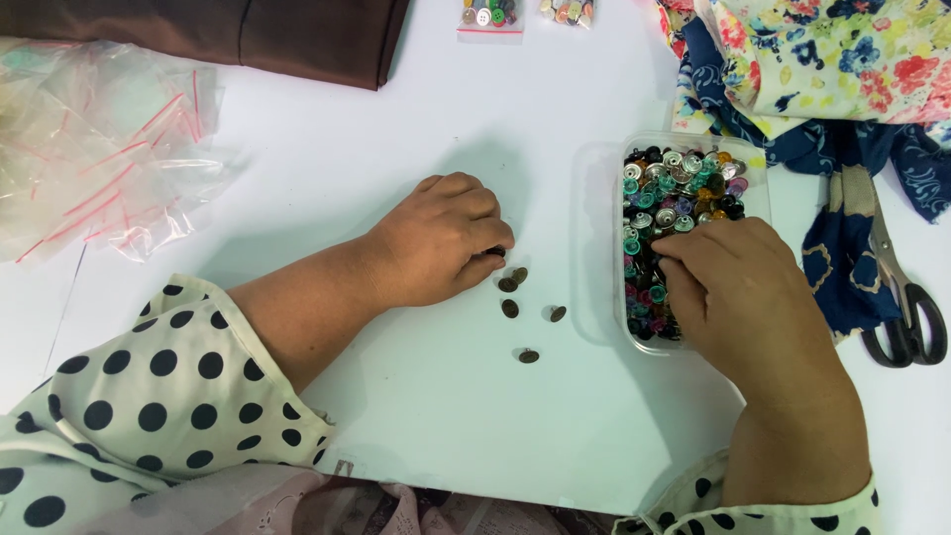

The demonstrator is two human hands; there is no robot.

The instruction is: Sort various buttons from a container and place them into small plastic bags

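Observation:
My left hand [441,238] rests on the white table [327,168], fingers curled, its fingertips pinching a small dark button next to several loose brown buttons [517,307] lying on the tabletop. My right hand [738,287] reaches into a clear plastic box [594,238] filled with mixed coloured and silver buttons [674,183], fingers bent down among them. Whether it holds one is hidden by the fingers.
A heap of clear zip bags [94,149] lies at the left. Brown cloth [248,35] lies at the top edge. Two small bags of buttons [490,18] sit at the top middle. Floral and blue fabric [822,89] and black-handled scissors [901,297] are at the right.

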